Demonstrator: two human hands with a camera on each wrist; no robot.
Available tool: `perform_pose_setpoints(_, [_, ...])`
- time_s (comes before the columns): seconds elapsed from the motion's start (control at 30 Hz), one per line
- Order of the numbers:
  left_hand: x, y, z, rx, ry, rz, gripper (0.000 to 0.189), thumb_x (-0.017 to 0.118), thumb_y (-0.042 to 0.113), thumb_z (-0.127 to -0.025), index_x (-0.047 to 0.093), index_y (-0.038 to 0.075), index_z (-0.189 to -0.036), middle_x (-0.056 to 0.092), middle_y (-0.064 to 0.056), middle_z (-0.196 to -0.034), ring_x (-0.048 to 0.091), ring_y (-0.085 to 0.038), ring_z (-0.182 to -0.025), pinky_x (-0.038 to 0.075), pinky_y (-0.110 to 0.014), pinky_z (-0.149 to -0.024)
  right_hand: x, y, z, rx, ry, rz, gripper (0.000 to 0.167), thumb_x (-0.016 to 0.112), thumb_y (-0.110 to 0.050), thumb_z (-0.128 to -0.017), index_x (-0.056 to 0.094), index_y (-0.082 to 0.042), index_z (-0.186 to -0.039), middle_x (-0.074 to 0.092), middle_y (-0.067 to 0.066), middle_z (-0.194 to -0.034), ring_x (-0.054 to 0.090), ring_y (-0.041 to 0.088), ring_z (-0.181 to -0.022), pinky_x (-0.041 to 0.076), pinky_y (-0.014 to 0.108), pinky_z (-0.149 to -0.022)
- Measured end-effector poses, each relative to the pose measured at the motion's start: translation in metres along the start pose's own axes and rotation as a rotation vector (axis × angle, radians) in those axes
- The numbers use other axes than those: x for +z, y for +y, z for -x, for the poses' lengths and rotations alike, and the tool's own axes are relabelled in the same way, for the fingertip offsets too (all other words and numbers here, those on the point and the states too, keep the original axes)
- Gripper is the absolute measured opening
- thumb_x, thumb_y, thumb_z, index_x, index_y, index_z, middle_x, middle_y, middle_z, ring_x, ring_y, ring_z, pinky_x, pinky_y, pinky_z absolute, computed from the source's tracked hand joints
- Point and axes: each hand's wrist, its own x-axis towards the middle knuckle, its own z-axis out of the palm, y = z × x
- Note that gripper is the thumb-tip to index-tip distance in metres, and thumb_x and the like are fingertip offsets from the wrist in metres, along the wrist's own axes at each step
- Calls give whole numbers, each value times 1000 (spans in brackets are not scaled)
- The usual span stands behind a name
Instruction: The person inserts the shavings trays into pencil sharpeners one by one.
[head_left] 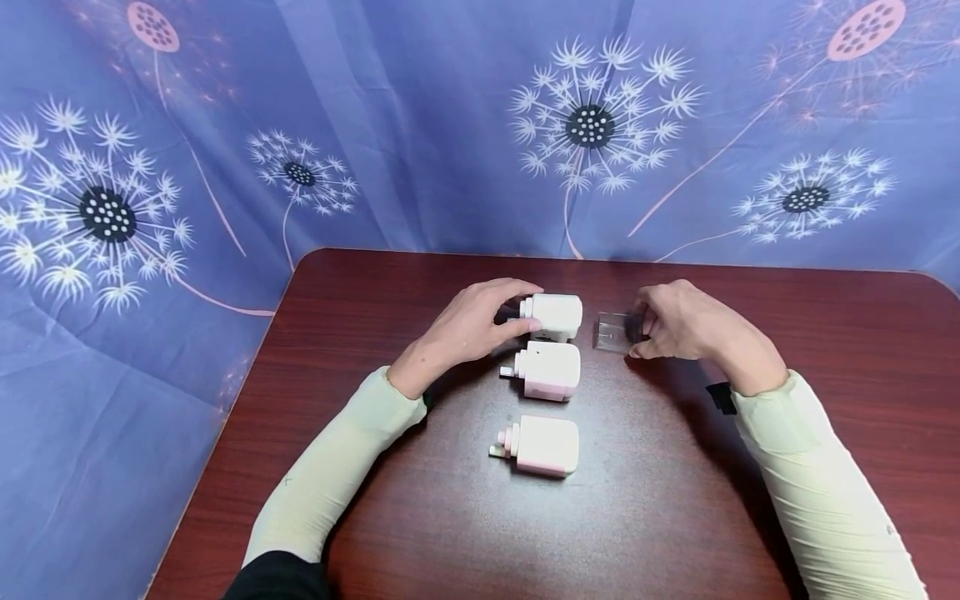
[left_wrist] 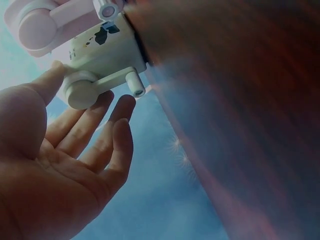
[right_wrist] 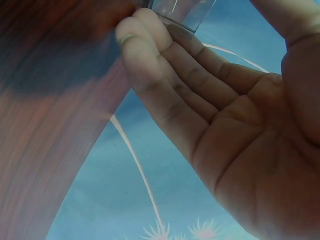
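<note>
Three crank-handled pencil sharpeners, white to pale pink, lie in a column on the table. My left hand (head_left: 468, 323) holds the farthest, a white sharpener (head_left: 557, 315), between thumb and fingers at its crank end. Dark printed marks and the crank arm (left_wrist: 112, 81) show on it in the left wrist view. To its right, my right hand (head_left: 686, 321) pinches a clear plastic drawer (head_left: 613, 332), which stands apart from the sharpener. Only the drawer's edge shows in the right wrist view, and the fingers partly hide its dark end in the head view.
Nearer to me lie a second sharpener (head_left: 551, 371), close beside the held one, and a pinkish third sharpener (head_left: 547, 444). The dark red wooden table (head_left: 660, 508) ends at a blue dandelion-print cloth (head_left: 450, 125) behind and to the left.
</note>
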Motion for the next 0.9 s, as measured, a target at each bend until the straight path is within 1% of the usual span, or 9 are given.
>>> perform_pose_setpoints(0.17, [0,0,0,-7,2,5,51,76,39,-100,65,17,-145,67,3,-143,61,-15,-133,48,-35,-111,0,-2,0,-21,18,27,44,99,-20,-71,68,-2,-97,67,-4,-73,64,11,-68,57,38,-68])
perform_pose_setpoints(0.47, [0,0,1,-16,4,9,50,76,38,-100,66,17,-144,67,3,-143,62,-15,-131,49,-34,-110,3,-5,-3,-75,56,23,37,98,-16,-72,73,-3,-97,69,-3,-74,64,9,-68,57,35,-67])
perform_pose_setpoints(0.67, [1,-1,1,-15,10,13,50,76,38,-100,66,18,-144,68,3,-142,63,-15,-129,49,-33,-108,4,-6,-5,-96,57,24,35,97,-15,-73,74,-3,-96,67,-2,-73,63,9,-67,56,33,-66])
perform_pose_setpoints(0.9, [1,-1,0,-1,16,22,50,76,38,-100,66,17,-144,68,3,-141,63,-15,-129,50,-34,-108,4,-10,-8,-92,47,3,34,97,-15,-74,75,-4,-97,68,-2,-75,63,9,-68,56,33,-67])
